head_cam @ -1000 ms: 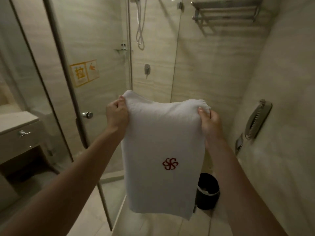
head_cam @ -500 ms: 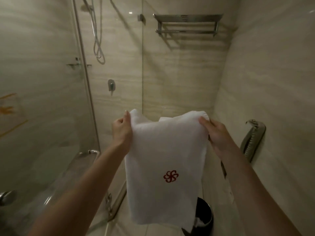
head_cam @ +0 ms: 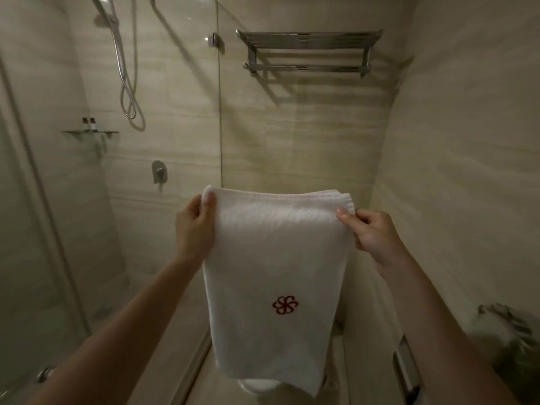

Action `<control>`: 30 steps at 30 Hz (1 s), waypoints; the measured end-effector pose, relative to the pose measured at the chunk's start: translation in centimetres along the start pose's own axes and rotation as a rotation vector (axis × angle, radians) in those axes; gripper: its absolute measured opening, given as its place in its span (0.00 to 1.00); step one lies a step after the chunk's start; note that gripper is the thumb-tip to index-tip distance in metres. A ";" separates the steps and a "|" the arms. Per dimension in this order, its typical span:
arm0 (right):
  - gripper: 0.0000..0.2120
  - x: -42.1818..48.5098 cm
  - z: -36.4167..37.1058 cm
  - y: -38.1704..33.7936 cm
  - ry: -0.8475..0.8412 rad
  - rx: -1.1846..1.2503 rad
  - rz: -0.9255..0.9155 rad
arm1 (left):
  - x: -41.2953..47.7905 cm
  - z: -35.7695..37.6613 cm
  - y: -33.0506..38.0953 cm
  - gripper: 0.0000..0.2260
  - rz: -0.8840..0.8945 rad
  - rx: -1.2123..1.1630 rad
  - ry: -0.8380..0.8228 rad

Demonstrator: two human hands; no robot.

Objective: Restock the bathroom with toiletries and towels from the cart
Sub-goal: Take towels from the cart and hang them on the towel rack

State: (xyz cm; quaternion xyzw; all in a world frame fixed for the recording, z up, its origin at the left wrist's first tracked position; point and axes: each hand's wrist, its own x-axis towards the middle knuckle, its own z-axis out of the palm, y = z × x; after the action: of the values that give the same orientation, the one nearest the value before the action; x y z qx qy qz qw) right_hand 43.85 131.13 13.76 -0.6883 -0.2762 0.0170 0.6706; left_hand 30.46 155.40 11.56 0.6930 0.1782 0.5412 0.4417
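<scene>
A folded white towel (head_cam: 271,258) with a red flower emblem hangs in front of me, held up by its top edge. My left hand (head_cam: 194,226) pinches the towel's top left corner. My right hand (head_cam: 371,233) pinches the top right corner. High on the back wall, above the towel, is a bare chrome towel rack (head_cam: 309,51) with a shelf and a bar below it.
A glass shower panel (head_cam: 175,112) stands left of the rack, with a shower hose (head_cam: 128,77), mixer valve (head_cam: 159,171) and a small shelf with two bottles (head_cam: 89,125) behind it. A wall phone (head_cam: 502,323) hangs low right. A toilet (head_cam: 260,387) shows below the towel.
The view has tilted up and turned right, so the rack sits more central and lower in frame. The towel is now held flatter along its top edge; both hands keep their grip.
</scene>
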 end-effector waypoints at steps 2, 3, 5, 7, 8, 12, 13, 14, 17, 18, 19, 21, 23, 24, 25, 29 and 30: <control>0.10 3.4 0.2 0.9 0.022 -0.014 -0.007 | 2.7 2.1 -1.7 0.23 0.015 0.000 0.013; 0.09 5.3 0.4 1.5 0.037 -0.023 -0.012 | 4.1 3.3 -2.5 0.23 0.030 0.007 0.018; 0.09 9.0 1.1 2.7 0.077 -0.046 -0.026 | 7.1 5.5 -4.1 0.23 0.059 0.023 0.025; 0.10 12.7 2.0 3.8 0.121 -0.038 -0.036 | 10.2 7.8 -5.9 0.22 0.069 0.002 0.007; 0.10 14.7 2.6 4.3 0.144 -0.010 -0.025 | 11.9 8.8 -6.8 0.22 0.067 -0.009 -0.008; 0.07 23.0 4.7 6.3 0.201 0.110 0.006 | 19.5 12.5 -10.4 0.17 0.025 -0.052 -0.133; 0.07 25.2 5.2 6.8 0.223 0.113 0.000 | 21.7 13.3 -11.1 0.16 -0.014 -0.086 -0.202; 0.09 27.4 5.6 7.2 0.251 0.108 -0.008 | 24.0 14.0 -11.8 0.16 -0.047 -0.119 -0.275; 0.12 34.0 7.4 8.3 0.336 0.106 -0.025 | 30.7 16.4 -13.6 0.18 -0.065 -0.138 -0.414; 0.14 36.2 8.0 8.7 0.355 0.113 -0.035 | 32.7 17.3 -14.0 0.18 -0.059 -0.133 -0.423; 0.15 38.3 8.7 9.0 0.368 0.113 -0.049 | 34.7 18.3 -14.5 0.18 -0.061 -0.136 -0.415; 0.15 42.2 10.1 9.5 0.387 0.117 -0.077 | 38.2 20.6 -15.3 0.18 -0.085 -0.171 -0.386; 0.13 45.9 11.3 9.9 0.412 0.144 -0.111 | 41.7 22.9 -15.9 0.18 -0.094 -0.205 -0.373; 0.12 47.8 11.8 9.9 0.424 0.151 -0.127 | 43.5 24.1 -16.2 0.18 -0.098 -0.222 -0.372; 0.11 49.8 12.2 9.9 0.431 0.154 -0.138 | 45.3 25.2 -16.4 0.17 -0.109 -0.236 -0.368; 0.12 58.6 13.2 8.8 0.394 0.176 -0.191 | 52.3 29.7 -16.9 0.15 -0.155 -0.293 -0.276; 0.12 61.1 13.4 8.2 0.383 0.184 -0.212 | 54.0 30.7 -16.8 0.15 -0.144 -0.308 -0.249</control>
State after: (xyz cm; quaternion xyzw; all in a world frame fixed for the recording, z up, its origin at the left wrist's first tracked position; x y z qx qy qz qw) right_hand 93.22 168.42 25.98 -0.5822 -0.2123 -0.1593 0.7685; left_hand 81.18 190.87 29.34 0.6644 0.0863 0.4392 0.5985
